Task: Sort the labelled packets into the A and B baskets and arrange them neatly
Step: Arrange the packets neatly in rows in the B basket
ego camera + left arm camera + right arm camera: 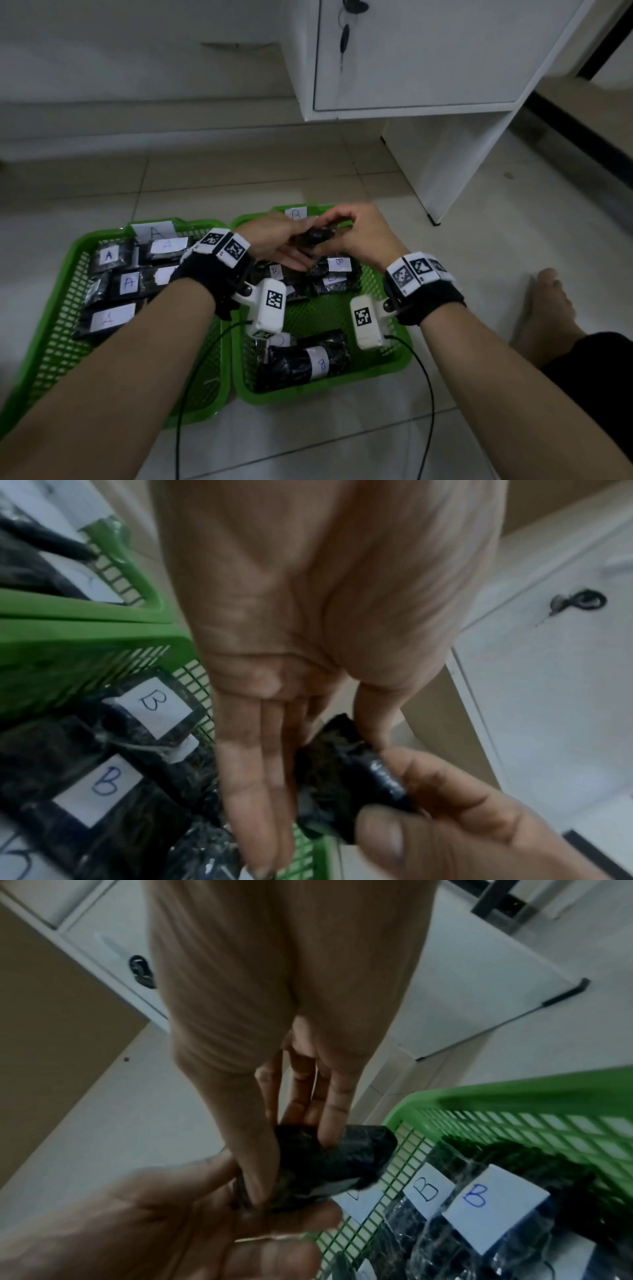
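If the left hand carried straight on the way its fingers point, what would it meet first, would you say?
Probably the B-labelled packets in the B basket, just beyond the left hand; depth is unclear, and it already holds a black packet.

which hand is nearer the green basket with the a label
Left. The left hand is above the B basket's far left part, next to the green mesh A basket. The right hand is further right, over the B basket.

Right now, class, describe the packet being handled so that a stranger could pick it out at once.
Find the two green baskets on the floor and take the right-hand one, the B basket. Above its far end the left hand and right hand together hold a dark packet. Unlike every packet lying in the baskets, it is lifted, crumpled, and shows no label.
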### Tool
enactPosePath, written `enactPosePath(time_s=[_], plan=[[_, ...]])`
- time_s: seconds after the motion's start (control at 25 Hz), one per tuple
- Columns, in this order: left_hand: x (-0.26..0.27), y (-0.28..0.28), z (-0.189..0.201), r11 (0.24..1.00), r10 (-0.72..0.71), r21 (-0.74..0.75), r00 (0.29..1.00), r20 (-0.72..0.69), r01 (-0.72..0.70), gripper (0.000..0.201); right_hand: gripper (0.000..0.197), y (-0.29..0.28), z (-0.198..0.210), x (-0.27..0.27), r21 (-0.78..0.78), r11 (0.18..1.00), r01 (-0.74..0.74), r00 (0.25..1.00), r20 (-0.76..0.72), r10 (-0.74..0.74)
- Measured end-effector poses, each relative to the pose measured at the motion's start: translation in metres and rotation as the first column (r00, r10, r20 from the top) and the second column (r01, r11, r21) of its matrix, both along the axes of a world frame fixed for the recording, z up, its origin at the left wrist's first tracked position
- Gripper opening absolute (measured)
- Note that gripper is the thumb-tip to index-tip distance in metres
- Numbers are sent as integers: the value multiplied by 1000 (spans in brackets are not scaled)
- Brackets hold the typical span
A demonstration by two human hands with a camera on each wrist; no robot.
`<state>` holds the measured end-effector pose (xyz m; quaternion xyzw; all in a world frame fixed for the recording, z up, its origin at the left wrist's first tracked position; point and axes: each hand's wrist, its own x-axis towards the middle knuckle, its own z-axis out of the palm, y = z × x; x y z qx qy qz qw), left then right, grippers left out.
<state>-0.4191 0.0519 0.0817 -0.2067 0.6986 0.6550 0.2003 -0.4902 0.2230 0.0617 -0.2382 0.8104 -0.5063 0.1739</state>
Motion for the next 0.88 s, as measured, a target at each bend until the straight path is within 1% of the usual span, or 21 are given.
enactPosePath(time_s=[0.04,0.08,0.12,0.16,0.2,0.24,0.28,0.36,0.44,0.52,0.6,0.64,0.68,0.72,0.76,0.8,0.84,0.88], plan=[[3,-3,2,997,70,39,997,-43,-69,34,43,-1,2,2,8,999,-48,999,-2,48],[4,-9,0,990,133,56,987,-87,-128,33,41,0,5,3,-13,998,-60,998,14,61],[5,-17,-3,986,164,52,979,-124,-158,38,40,1,9,3,-30,999,-30,999,13,30],[6,-26,-5,984,176,39,973,-151,-172,42,39,3,13,2,-19,999,29,999,-36,-30],[9,-33,-6,984,179,20,970,-161,-178,45,41,4,15,0,27,995,93,985,-147,-88],[10,-38,-8,985,170,-2,971,-167,-173,47,45,5,17,-1,86,987,137,960,-259,-111],[12,-41,-7,986,159,-29,971,-176,-167,48,52,4,19,-1,139,979,150,932,-350,-93],[12,-41,-5,985,99,-117,977,-189,-123,50,67,-1,19,0,241,964,108,890,-455,14],[10,-39,-1,979,19,-195,974,-224,-64,48,74,-9,17,4,343,939,19,836,-520,173],[5,-36,-1,972,-5,-229,963,-268,-59,46,69,-16,13,6,444,896,-19,760,-576,302],[3,-36,-3,951,3,-294,959,-283,-90,45,61,-21,9,0,482,876,20,724,-611,320],[3,-38,-4,917,-16,-387,962,-274,-95,46,54,-22,6,-5,487,871,60,726,-620,296],[4,-40,-5,847,-61,-525,966,-251,-83,46,45,-22,4,-10,501,859,103,740,-616,270],[5,-42,-7,748,-135,-664,974,-180,-19,46,35,-22,1,-15,536,834,136,773,-584,249],[6,-43,-12,651,-216,-755,973,-85,78,44,28,-24,-4,-20,579,802,149,816,-529,231],[8,-43,-16,580,-273,-791,961,40,198,43,27,-28,-10,-24,613,776,148,854,-475,212],[10,-43,-24,527,-311,-793,938,154,305,40,27,-33,-17,-26,633,763,133,881,-429,202],[10,-44,-33,489,-324,-783,913,246,384,39,29,-40,-21,-26,647,754,116,894,-399,205]])
